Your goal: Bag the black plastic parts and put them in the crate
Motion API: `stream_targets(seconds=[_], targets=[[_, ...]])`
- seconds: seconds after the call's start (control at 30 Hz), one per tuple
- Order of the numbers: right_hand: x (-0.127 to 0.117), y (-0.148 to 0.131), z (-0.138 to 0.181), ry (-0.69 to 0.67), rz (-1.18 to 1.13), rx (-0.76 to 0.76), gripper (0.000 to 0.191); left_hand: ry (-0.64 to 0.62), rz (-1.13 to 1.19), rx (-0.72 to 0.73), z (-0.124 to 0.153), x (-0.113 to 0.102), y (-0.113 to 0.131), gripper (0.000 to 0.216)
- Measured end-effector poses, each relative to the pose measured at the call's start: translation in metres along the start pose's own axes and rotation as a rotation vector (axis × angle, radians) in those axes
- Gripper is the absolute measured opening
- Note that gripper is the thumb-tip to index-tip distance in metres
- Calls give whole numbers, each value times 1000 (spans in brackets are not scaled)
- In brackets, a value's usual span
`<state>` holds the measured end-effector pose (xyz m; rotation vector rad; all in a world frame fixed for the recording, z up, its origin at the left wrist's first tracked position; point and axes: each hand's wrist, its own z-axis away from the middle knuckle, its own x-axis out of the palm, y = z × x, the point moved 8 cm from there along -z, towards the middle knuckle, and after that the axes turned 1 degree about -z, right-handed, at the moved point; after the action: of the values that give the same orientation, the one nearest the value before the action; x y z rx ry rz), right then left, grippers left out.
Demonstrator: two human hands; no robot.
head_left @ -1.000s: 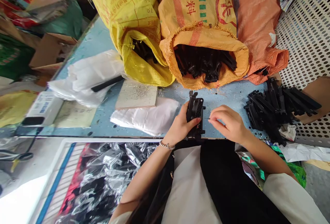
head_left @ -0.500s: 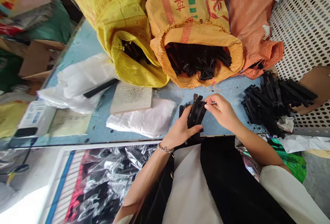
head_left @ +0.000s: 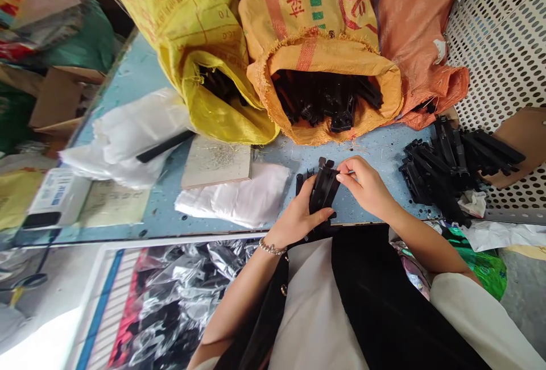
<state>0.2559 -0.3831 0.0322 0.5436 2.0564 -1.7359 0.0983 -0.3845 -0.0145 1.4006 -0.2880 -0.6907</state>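
My left hand [head_left: 294, 219] is wrapped round a black plastic part [head_left: 323, 188], holding it upright just above the near edge of the blue table [head_left: 375, 148]. My right hand [head_left: 367, 188] pinches the top right of the same part with thumb and forefinger. A bracelet circles my left wrist. An orange woven sack [head_left: 328, 46] full of black parts lies open just beyond my hands.
A yellow sack [head_left: 200, 40] lies left of the orange one. A pile of black parts [head_left: 447, 171] sits at the right beside a white perforated basket [head_left: 499, 46]. White plastic bags [head_left: 239, 199], a board [head_left: 215, 162] and a small box [head_left: 57, 194] lie to the left. Clear bags [head_left: 170, 296] are below the table.
My right hand moved up from beside the part onto its top edge and pinched it. The part has turned edge-on in my left hand.
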Motion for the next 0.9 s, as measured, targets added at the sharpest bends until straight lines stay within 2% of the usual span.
stream_targets(seconds=[0.23,0.63,0.77,0.9], targets=[[1,1,1,-6,-3,7,10,-44,37,-49,2,3,-2,74],[3,5,1,-9,-31,23,9,-74,-4,4,2,3,0,75],[5,10,0,-28,-81,49,10,-131,89,-45,5,8,-4,76],[7,26,-4,-37,-269,135,18,-84,272,-62,5,10,-4,75]])
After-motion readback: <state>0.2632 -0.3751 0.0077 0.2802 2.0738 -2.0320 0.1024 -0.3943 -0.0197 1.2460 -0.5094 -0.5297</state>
